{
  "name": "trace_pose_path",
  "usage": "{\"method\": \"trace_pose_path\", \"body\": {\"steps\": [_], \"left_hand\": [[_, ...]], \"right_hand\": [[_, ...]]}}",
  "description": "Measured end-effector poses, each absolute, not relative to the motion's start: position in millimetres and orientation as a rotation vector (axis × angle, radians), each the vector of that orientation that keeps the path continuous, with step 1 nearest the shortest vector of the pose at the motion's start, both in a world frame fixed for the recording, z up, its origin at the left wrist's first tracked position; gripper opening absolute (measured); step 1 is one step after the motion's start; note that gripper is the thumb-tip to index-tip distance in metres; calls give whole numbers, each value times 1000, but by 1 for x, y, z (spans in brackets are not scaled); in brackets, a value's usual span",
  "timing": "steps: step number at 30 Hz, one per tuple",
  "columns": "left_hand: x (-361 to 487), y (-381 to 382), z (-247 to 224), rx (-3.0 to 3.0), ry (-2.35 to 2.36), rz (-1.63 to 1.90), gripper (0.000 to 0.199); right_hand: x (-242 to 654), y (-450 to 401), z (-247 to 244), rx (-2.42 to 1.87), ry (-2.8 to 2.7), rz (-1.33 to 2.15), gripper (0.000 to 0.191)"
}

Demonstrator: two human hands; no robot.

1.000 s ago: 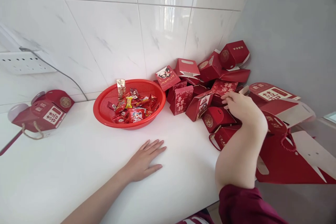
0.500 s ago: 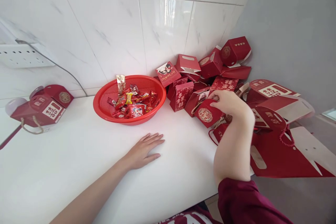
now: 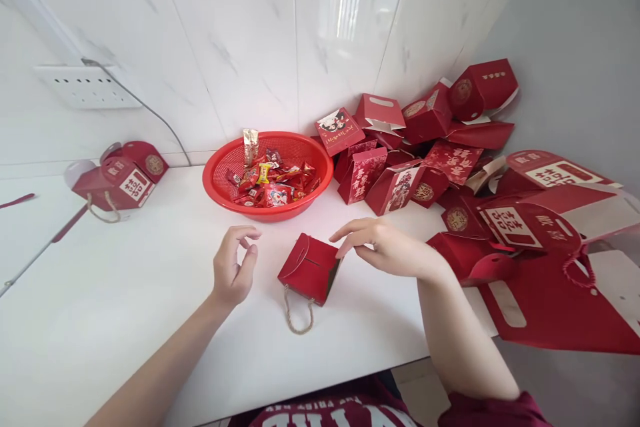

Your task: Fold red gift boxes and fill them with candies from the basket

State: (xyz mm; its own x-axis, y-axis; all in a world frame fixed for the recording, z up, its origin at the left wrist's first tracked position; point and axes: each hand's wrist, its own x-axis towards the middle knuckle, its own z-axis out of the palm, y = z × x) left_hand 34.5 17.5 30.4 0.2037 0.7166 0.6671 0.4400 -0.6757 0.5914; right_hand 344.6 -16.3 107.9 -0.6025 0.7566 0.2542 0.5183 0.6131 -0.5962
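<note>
Red box has been moved from pile to six o'clock, reachable from both sides; edge apparently touched by half-open right hand, ungripped; nothing held by loosely curled left hand.

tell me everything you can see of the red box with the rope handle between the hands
The red box looks like thin card, with a curved cut and a dark straight slit on its upper face. A beige rope handle loops from its near side over the white table, where the box sits askew. The right hand has fingertips at its right edge, contact unclear; the left hand is apart.
</note>
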Motion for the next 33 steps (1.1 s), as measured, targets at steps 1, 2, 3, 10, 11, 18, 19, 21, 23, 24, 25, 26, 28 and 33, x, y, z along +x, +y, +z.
{"method": "trace_pose_path", "body": {"steps": [1,2,3,10,11,18,19,21,23,24,25,26,28,33], "left_hand": [[36,12,40,2238,1031,1412,24],[40,6,48,2269,973,1323,31],[45,1,55,2289,938,1208,44],[66,-11,46,1985,1273,944,22],[64,-9,41,1855,1278,978,24],[53,5,26,1292,1136,1079,27],[54,4,25,1344,1167,1103,24],[56,1,21,1521,1272,1193,27],[56,-3,17,1743,1391,1287,23],[56,-4,15,1852,1430,1308,23],[55,-5,14,1950,1442,1303,26],[54,-5,13,2032,1433,1280,30],[51,-4,11,2126,1402,1213,33],[49,-3,8,1977,1175,1119,34]], "right_hand": [[343,-17,101,-971,-2296,696,42],[342,-17,95,-923,-2225,733,40],[340,-18,90,-868,-2148,758,36],[322,-25,64,-756,-2050,772,27],[321,-26,62,-767,-2063,773,28],[330,-29,62,-778,-2039,879,20],[331,-29,61,-767,-2035,904,21],[330,-27,59,-741,-2045,965,25],[327,-22,52,-741,-2078,1000,31],[326,-20,48,-749,-2098,1003,34],[324,-17,44,-754,-2118,998,37],[323,-15,40,-757,-2131,989,38],[321,-11,35,-763,-2141,985,39],[320,-10,39,-762,-2216,1041,46]]}}
